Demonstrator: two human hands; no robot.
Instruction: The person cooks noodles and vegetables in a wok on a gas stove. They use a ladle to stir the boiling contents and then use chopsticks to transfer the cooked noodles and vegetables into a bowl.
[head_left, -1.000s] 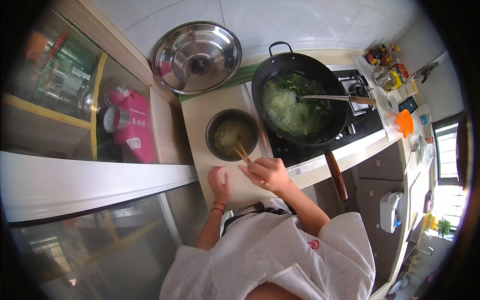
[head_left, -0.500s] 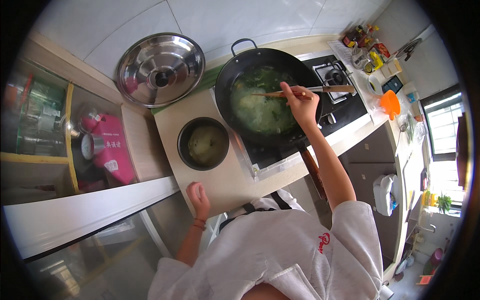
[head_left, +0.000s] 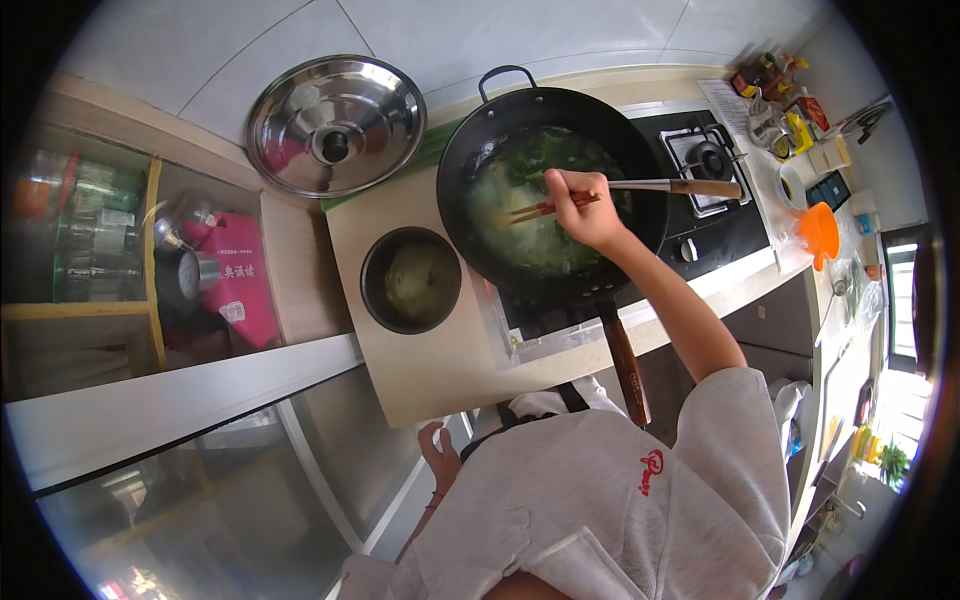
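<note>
My right hand (head_left: 588, 212) is closed on a pair of wooden chopsticks (head_left: 528, 213), tips dipped in the broth with green leaves (head_left: 535, 240) inside the black wok (head_left: 640, 160). Steam hazes the surface. Behind that hand runs a utensil with a metal shaft and wooden handle (head_left: 705, 187), sticking out past the wok's right rim; its head is hidden. My left hand (head_left: 437, 452) is empty, its fingers loosely curled but apart, low beside the counter's front edge. To the wok's left stands a dark pot (head_left: 370, 290) holding cloudy, pale contents.
A steel lid (head_left: 380, 110) leans against the wall at back left. The wok's wooden handle (head_left: 624, 370) juts over the counter front. A second burner (head_left: 708, 160), an orange plastic scoop-like vessel (head_left: 819, 236) and bottles (head_left: 760, 75) are to the right. Shelves hold a pink box (head_left: 245, 275).
My left hand has dropped from the countertop toward my body. My right hand has shifted slightly with the chopsticks over the wok. The whole view has turned a little.
</note>
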